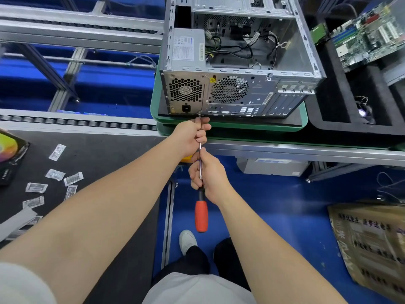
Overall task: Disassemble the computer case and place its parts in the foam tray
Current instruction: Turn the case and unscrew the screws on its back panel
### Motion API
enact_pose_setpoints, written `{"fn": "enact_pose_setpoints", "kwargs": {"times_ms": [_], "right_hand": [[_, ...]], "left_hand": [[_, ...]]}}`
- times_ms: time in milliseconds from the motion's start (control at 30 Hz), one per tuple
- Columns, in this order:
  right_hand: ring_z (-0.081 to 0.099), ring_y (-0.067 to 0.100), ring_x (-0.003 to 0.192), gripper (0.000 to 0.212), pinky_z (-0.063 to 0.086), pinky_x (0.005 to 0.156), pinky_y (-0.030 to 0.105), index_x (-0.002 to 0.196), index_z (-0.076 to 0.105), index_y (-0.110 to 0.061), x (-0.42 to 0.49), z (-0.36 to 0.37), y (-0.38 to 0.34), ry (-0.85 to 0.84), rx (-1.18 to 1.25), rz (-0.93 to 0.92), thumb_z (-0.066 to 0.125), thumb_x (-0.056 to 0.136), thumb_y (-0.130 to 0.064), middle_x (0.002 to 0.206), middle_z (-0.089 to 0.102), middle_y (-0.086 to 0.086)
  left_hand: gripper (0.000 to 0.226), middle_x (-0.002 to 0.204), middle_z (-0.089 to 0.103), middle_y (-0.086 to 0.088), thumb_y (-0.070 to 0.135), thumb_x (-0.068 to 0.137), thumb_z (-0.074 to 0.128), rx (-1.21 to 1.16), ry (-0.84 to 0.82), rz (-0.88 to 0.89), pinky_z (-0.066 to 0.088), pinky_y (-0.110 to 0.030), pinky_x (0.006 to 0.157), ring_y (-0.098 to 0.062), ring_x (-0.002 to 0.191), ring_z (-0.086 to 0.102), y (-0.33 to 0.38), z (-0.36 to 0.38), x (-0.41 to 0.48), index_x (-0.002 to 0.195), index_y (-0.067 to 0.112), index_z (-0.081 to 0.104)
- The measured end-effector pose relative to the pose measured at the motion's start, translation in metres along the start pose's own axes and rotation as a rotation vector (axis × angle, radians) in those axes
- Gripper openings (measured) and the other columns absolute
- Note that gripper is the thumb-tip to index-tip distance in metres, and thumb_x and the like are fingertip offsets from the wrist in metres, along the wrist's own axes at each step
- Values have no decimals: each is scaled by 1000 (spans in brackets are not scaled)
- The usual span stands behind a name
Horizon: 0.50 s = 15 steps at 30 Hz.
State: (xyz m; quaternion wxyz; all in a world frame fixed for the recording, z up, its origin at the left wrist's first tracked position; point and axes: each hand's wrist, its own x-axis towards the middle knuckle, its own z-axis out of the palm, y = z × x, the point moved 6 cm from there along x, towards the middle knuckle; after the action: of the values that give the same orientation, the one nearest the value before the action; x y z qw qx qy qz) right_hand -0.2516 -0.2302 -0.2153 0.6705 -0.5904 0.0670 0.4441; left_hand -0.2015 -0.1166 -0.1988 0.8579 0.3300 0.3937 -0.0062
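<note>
**Backing out a rear-panel screw, both hands on the driver**

The computer case (241, 69) lies on its side on the green pallet (230, 125), open side up, rear panel facing the pallet's near edge. The panel's long side runs along that edge, with the power supply (186, 48) end at the pallet's left.

The case is probably heavy – stiff sheet steel, likely with sharp edges. Best held by the frame rails, not the loose cables inside.

The left hand (192, 137), just in front of the pallet's near edge, pinches the shaft of the screwdriver (201, 213) near the tip. The right hand (208, 174), nearer the person, curls round the lower shaft; the orange handle hangs free below it. The driver's long axis points up at a screw (199, 115) at the panel's bottom edge.

The foam tray (328, 88) is just right of the pallet – a motherboard (368, 38) is already in it.
</note>
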Motion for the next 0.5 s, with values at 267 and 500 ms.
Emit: {"fn": "enact_pose_setpoints", "kwargs": {"times_ms": [267, 500], "right_hand": [[30, 8, 28, 45, 24, 27, 18, 85, 62, -8, -6, 23, -8, -400, 787, 172, 39, 113, -35, 51, 44, -1], [42, 20, 46, 29, 32, 42, 28, 98, 59, -13, -3, -8, -24, 210, -430, -190, 44, 111, -33, 64, 60, 9]], "left_hand": [[30, 74, 65, 0, 19, 112, 34, -130, -103, -121, 21, -17, 51, -4, 45, 28, 2, 2, -3, 102, 11, 61], [33, 97, 74, -12, 17, 112, 35, 62, -17, -9, 44, -18, 52, -8, 55, 56, 3, -2, -3, 108, 5, 66]]}}
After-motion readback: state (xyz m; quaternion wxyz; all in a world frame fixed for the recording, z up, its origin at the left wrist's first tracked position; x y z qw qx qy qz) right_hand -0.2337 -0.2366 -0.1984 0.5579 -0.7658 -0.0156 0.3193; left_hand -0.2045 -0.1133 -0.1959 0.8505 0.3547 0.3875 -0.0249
